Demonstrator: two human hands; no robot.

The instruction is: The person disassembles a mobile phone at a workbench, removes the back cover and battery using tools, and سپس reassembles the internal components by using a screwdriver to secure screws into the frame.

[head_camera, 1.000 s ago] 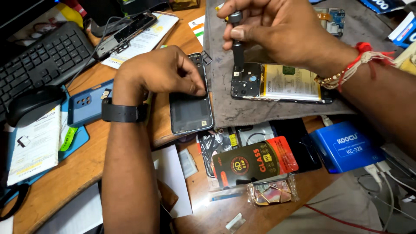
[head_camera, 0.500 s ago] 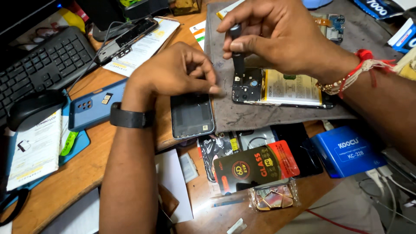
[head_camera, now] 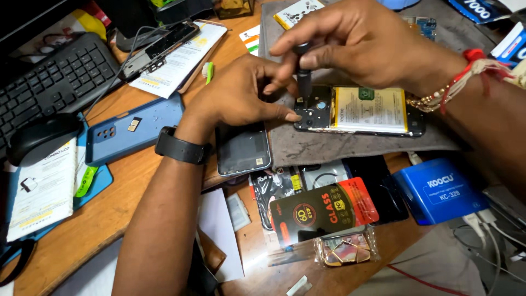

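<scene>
Pinching the screwdriver (head_camera: 303, 68) upright, right hand (head_camera: 356, 41) worked the opened phone (head_camera: 359, 109); left hand (head_camera: 241, 96), fingers pressed flat, steadied it.

A black-and-red flat glass pack (head_camera: 323, 211) lies at six o'clock. A blue box (head_camera: 438, 192) sits at four. A dark detached screen (head_camera: 243, 148) rests centre-left. A white leaflet (head_camera: 41, 189) lies at nine.

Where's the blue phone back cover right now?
In the head view, the blue back cover lies on the wooden desk at left, just left of the left hand, between the keyboard and the wrist.
</scene>
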